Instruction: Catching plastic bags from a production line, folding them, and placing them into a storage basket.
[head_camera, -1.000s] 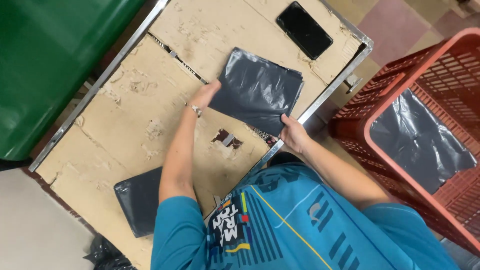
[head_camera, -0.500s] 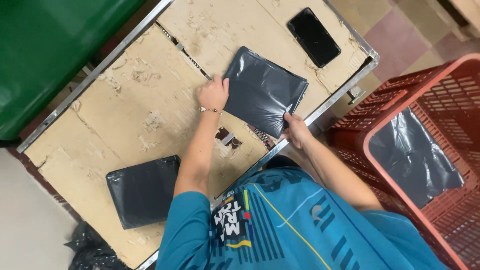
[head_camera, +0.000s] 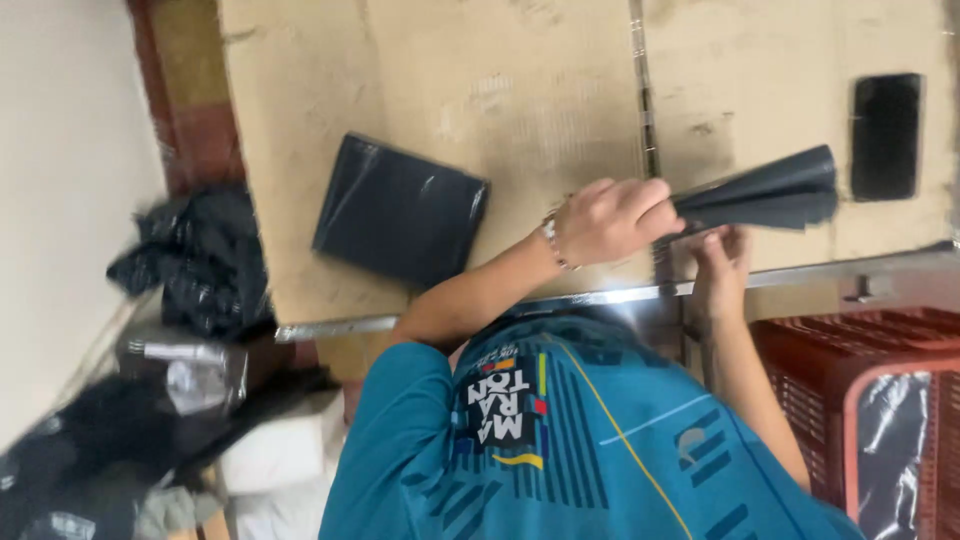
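Over the worn cardboard-covered surface (head_camera: 450, 90), both hands gripped a dark grey plastic mailer bag (head_camera: 765, 190): the left hand (head_camera: 610, 220) pinched its near end, apparently to lift it, while the right hand (head_camera: 722, 265) steadied it from beneath. Another flat grey bag (head_camera: 398, 212) lay well apart, a black phone (head_camera: 886, 136) beyond.

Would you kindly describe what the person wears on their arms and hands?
Both hands are bare, no gloves. The left hand has a thin bracelet at the wrist. The right hand shows nothing worn. Short teal sleeves of a patterned jersey end above the elbows, leaving the forearms uncovered.
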